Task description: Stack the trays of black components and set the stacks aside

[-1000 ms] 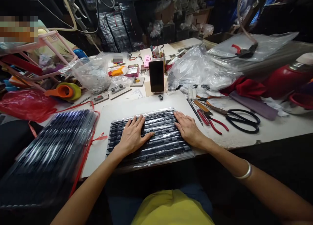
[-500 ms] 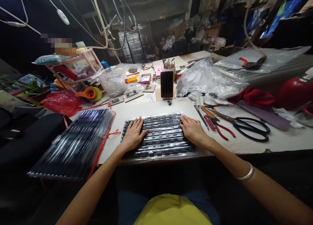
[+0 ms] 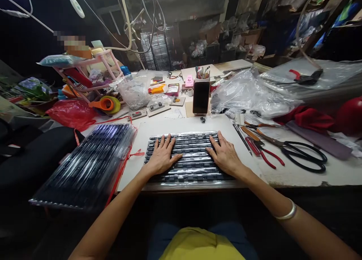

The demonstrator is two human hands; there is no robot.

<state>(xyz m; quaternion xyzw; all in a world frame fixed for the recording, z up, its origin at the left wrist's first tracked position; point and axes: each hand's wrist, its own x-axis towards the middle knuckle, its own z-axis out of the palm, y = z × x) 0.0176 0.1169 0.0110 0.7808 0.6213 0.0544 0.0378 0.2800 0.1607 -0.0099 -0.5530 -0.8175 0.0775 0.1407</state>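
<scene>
Room: cluttered, dim workshop with cables hanging overhead and stacked boxes and bags behind a white desk [image 3: 283, 169].
Tray: a flat black ribbed tray [image 3: 192, 158] wrapped in clear plastic lies at the near edge of the desk, straight in front of the person.
Left hand: the left hand [image 3: 162, 158] lies palm down on the left part of the tray, fingers spread apart and flat, gripping nothing.
Right hand: the right hand [image 3: 224, 156] lies palm down on the right part of the tray, fingers slightly apart and flat, gripping nothing; a silver bangle [image 3: 285, 214] circles that forearm.
Stack: a wrapped stack of like trays [image 3: 90, 165], tied with red ribbon, juts over the desk's left edge, near the left hand but apart from it.
Phone: a dark phone [image 3: 201, 97] stands upright beyond the tray, toward the far edge.
Tools: red-handled pliers [image 3: 263, 152] and black scissors [image 3: 302, 154] lie right of the tray, near the right hand.
Tape: an orange and yellow tape roll [image 3: 106, 103] sits toward the far left corner.
Bags: crumpled clear plastic bags [image 3: 249, 92] cover the far right of the desk.
</scene>
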